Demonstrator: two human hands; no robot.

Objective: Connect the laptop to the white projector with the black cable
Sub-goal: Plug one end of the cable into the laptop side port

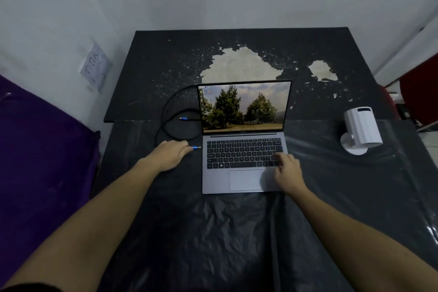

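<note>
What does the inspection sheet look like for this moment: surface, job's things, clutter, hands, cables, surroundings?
Surface: dark table with pale patches of peeled coating at the back; crinkled black plastic sheet over the near part.
Job's things: open laptop, screen on, at centre; white projector on its round base to the right; black cable coiled left of the laptop.
Clutter: nothing seen.
Hands: left hand holds the near blue connector, its tip short of the laptop's left edge; right hand rests on the laptop by the keyboard.
Cables: far blue connector lies loose; nothing plugged into the projector that shows.
Surroundings: white walls, a paper note, purple cloth left, a red object right.
</note>
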